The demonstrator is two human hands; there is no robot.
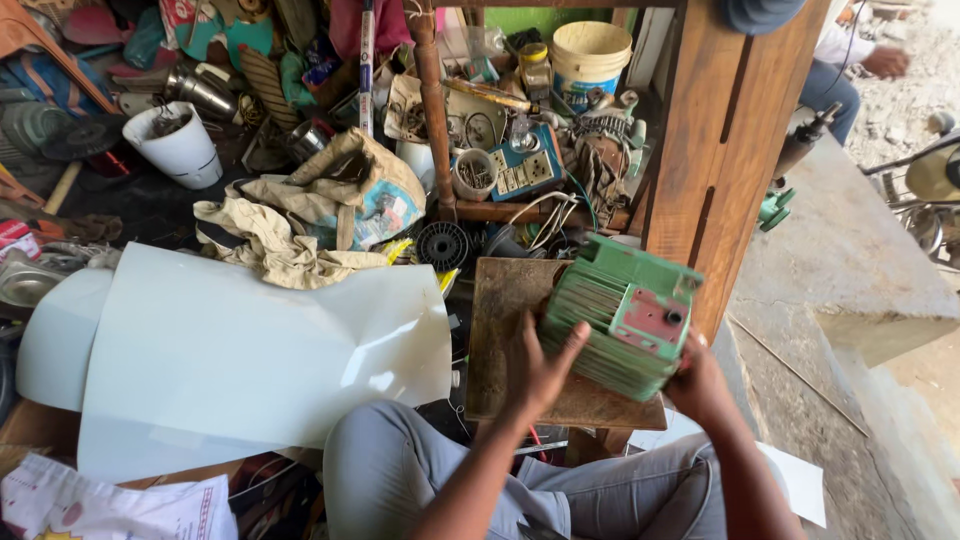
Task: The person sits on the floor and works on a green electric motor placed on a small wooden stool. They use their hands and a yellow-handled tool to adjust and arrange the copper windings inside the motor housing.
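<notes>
Hands: both gripped the green finned motor housing (622, 315), head view.
Left hand (545, 368): fingers spread, pressed against the housing's left finned side.
Right hand (697, 382): closed under the housing's lower right corner.
Housing: tilted, held over the right edge of the small wooden stool (505, 340).
Stool surroundings: white sheet (250, 360) near its left edge; wooden post (725, 140) just beyond its far right corner.
</notes>
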